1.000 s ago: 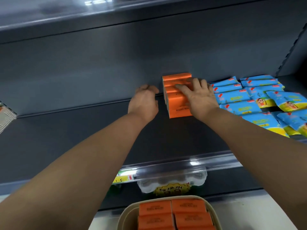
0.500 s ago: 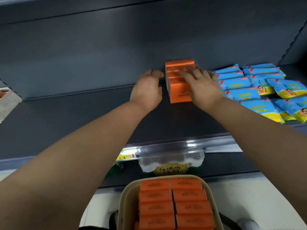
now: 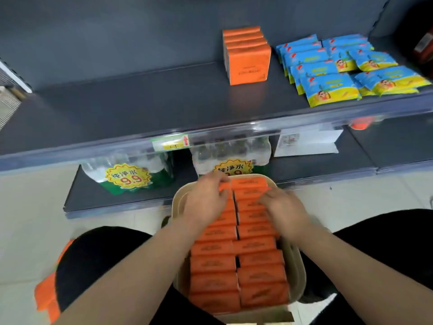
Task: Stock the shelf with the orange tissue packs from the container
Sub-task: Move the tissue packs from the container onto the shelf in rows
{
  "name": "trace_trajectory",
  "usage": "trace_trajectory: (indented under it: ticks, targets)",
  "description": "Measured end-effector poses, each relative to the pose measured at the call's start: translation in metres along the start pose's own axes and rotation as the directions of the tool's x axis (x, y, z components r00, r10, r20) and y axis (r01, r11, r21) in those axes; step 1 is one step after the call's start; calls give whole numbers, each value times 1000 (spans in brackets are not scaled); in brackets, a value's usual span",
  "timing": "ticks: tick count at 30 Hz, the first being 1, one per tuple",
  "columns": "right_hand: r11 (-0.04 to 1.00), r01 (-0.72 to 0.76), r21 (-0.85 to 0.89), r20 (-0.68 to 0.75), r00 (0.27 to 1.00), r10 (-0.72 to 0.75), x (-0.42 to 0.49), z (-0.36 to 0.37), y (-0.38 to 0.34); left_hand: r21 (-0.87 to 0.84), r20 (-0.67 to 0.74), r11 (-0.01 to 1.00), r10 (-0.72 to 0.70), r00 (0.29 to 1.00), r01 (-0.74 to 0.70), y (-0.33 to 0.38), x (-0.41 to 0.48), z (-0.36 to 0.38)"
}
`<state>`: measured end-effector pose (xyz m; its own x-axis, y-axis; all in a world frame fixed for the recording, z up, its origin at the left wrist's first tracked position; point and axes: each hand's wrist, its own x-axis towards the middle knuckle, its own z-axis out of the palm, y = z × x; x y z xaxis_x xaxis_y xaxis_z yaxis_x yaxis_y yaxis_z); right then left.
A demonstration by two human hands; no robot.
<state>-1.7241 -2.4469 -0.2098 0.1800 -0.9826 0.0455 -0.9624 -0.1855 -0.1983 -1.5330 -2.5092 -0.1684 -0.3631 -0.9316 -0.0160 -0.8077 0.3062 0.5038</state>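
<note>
Nearest the camera, a beige container [image 3: 301, 275] sits between the person's knees, packed with orange tissue packs [image 3: 213, 263] standing on edge in two columns that run away from the viewer. Each pack's long axis lies left to right, its narrow top edge facing up. About eight packs show in the left column and about ten in the right; the hands cover some at the far end, so the count is approximate.

Both hands are down in the far half of the container. The left hand [image 3: 206, 202] lies palm down over the left column, fingers curled at a pack near the far rim; whether it has a grip cannot be told. The right hand [image 3: 284, 207] rests on the right column with fingers spread and blurred, and its grip cannot be told either.

Beyond the container, on the low shelf, stand two shrink-wrapped bundles of water bottles [image 3: 131, 170], each with a yellow starburst price sticker.

Farther up, on the dark grey shelf [image 3: 140, 106], four stocked orange packs [image 3: 248, 61] stand upright in one front-to-back row, broad faces toward the viewer, the row reaching the back wall. Just beside them to the right lie blue and yellow snack packets [image 3: 328, 87], overlapping in two rows, too many to count surely.
</note>
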Motion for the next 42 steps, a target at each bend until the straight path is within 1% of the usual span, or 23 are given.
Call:
trace_trajectory:
  ticks: [1, 3, 4, 6, 8, 10, 12, 13, 15, 17, 19, 21, 23, 26, 28, 32, 34, 36, 39, 42]
  targets:
    - [1000, -15, -6, 106, 994, 15, -7, 8, -4, 22, 35, 999, -28, 999, 27, -5, -12, 11]
    - [999, -13, -37, 298, 954, 23, -17, 22, -6, -3, 102, 996, -88, 991, 89, -18, -30, 29]
    - [999, -3, -53, 333, 943, 20, -20, 26, -8, -18, 121, 992, -121, 985, 124, -24, -37, 34]
    - [998, 10, -70, 343, 939, 14, -22, 32, -12, -14, 114, 983, -182, 977, 185, -37, -45, 37]
    - [997, 20, -78, 338, 941, 8, -20, 37, -16, 29, 122, 982, -187, 975, 185, -48, -47, 36]
    - [997, 15, -81, 320, 947, 12, -20, 38, -18, 125, 224, 985, -145, 964, 119, -50, -47, 36]
    - [998, -9, -69, 310, 950, 30, -19, 39, -16, 257, 332, 966, -109, 937, 21, -45, -46, 42]
    - [998, -20, -64, 303, 952, 38, -19, 39, -14, 330, 355, 944, -103, 929, -22, -43, -47, 46]
    - [998, -42, -53, 283, 958, 55, -18, 38, -11, 450, 339, 888, -74, 938, -93, -39, -45, 56]
    - [997, -60, -46, 268, 961, 70, -16, 36, -8, 530, 325, 832, -23, 945, -162, -36, -42, 62]
    - [996, -81, -32, 265, 960, 87, -16, 33, -5, 574, 385, 774, 32, 922, -266, -32, -38, 65]
    - [994, -107, -33, 261, 959, 112, -15, 30, 0, 580, 439, 737, 76, 895, -347, -31, -35, 66]
    - [991, -129, -44, 263, 955, 136, -15, 29, 5, 572, 445, 726, 114, 888, -381, -32, -33, 62]
    - [989, -132, -62, 254, 956, 144, -12, 29, 8, 512, 414, 763, 182, 892, -393, -39, -30, 48]
    - [991, -118, -56, 265, 956, 128, -9, 31, 7, 445, 405, 806, 208, 890, -390, -42, -30, 37]
    - [993, -105, -46, 346, 931, 115, -5, 38, 1, 318, 464, 867, 210, 860, -383, -45, -35, 29]
    - [992, -106, -67, 348, 930, 123, -3, 40, 0, 219, 393, 914, 239, 888, -343, -45, -38, 28]
    - [990, -103, -98, 344, 930, 131, 0, 42, 0, 148, 258, 940, 262, 930, -306, -42, -35, 23]
    - [982, -87, -165, 324, 936, 137, 4, 39, -1, 179, 103, 934, 296, 950, -310, -35, -20, 17]
    - [981, -80, -179, 263, 956, 126, 8, 30, -3, 198, -5, 946, 264, 964, -258, -29, -6, 13]
